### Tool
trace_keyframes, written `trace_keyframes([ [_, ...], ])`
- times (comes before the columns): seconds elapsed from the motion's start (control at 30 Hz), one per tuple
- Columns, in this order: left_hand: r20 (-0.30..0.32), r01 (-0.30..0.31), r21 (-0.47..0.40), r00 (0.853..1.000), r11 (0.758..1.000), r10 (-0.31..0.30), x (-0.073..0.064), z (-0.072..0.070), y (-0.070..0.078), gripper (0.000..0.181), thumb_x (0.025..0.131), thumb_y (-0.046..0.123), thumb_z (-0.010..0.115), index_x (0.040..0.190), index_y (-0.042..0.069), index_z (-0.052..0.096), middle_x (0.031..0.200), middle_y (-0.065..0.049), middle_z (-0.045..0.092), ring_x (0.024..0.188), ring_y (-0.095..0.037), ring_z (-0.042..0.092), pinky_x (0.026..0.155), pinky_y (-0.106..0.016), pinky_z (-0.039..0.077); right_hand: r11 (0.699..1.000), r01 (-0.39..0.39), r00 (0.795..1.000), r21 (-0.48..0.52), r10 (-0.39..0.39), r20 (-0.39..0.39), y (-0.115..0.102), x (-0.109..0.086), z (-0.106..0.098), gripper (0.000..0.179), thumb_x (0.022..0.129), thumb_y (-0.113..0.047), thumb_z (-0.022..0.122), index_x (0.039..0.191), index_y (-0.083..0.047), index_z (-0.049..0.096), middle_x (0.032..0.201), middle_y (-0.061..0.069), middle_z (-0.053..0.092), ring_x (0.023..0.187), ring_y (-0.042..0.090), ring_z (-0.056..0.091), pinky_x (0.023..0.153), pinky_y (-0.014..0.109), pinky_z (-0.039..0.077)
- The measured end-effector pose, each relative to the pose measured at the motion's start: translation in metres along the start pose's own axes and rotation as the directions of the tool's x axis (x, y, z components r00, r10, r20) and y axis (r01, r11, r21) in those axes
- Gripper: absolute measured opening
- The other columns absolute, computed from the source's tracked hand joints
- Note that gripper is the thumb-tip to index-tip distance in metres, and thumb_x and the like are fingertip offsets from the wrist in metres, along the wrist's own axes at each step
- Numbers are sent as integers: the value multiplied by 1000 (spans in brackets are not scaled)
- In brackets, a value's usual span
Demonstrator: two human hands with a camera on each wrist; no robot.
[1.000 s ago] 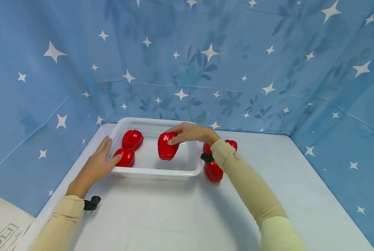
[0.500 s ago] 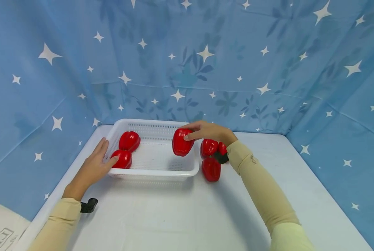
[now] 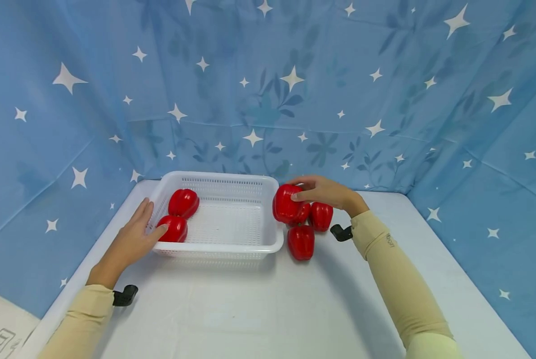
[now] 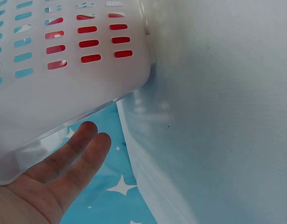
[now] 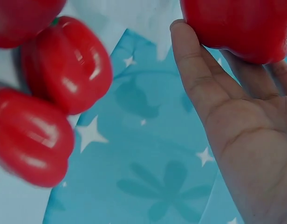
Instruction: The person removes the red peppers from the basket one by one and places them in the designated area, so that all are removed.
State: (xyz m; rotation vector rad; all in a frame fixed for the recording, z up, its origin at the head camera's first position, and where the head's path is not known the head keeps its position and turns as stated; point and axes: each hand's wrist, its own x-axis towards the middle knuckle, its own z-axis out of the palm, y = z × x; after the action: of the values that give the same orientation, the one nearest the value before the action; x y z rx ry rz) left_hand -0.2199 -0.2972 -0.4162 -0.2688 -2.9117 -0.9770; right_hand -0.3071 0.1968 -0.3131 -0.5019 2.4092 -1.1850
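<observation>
My right hand (image 3: 324, 192) holds a shiny red bell pepper (image 3: 287, 203) just above the right rim of a white plastic basket (image 3: 232, 248). In the right wrist view the held pepper (image 5: 241, 28) shows only partly, with fingers underneath. Two more red peppers lie in the basket's left end, one at the back (image 3: 184, 203) and one in front (image 3: 173, 229). At the basket's left edge rests my left hand (image 3: 131, 242), its thumb over the rim. Its straight fingers (image 4: 83, 163) lie outside the wall in the left wrist view.
Right of the basket, a front pepper (image 3: 301, 243), a right-hand pepper (image 3: 321, 216) and a partly covered pepper (image 3: 303, 214) lie close together on the white table (image 3: 250, 309). A blue star-patterned curtain (image 3: 268, 99) rises behind and along both sides.
My right hand has carried the held pepper rightward, from over the basket's middle to its right rim. The left hand has kept its place on the basket edge.
</observation>
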Motion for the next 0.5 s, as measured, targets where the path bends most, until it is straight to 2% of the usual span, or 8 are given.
trace_keyframes([
  [0.17, 6, 6, -1, 1000, 1000, -6, 0, 0, 0, 97, 104, 37, 65, 168, -6, 5, 175, -31, 0, 153, -62, 16, 96, -78, 45, 999, 2, 1000, 42, -2, -11, 15, -11, -6, 74, 89, -25, 85, 152, -5, 51, 146, 20, 56, 136, 42, 53, 107, 67, 50],
  [0.33, 6, -2, -2, 1000, 1000, 2, 0, 1, -1, 98, 104, 38, 66, 167, -6, 5, 174, -32, 0, 152, -63, 16, 95, -79, 45, 998, -10, 1000, 67, 11, -22, 27, -23, -13, 72, 91, -24, 84, 152, -5, 51, 145, 21, 57, 135, 42, 53, 107, 68, 50],
  [0.5, 6, -8, -1, 1000, 1000, 8, 0, 1, -1, 98, 105, 39, 66, 167, -7, 5, 174, -32, 0, 152, -64, 16, 94, -78, 46, 999, -5, 999, 54, 7, -34, 37, -37, -22, 73, 92, -22, 82, 154, -2, 49, 146, 22, 56, 135, 43, 52, 104, 61, 55],
])
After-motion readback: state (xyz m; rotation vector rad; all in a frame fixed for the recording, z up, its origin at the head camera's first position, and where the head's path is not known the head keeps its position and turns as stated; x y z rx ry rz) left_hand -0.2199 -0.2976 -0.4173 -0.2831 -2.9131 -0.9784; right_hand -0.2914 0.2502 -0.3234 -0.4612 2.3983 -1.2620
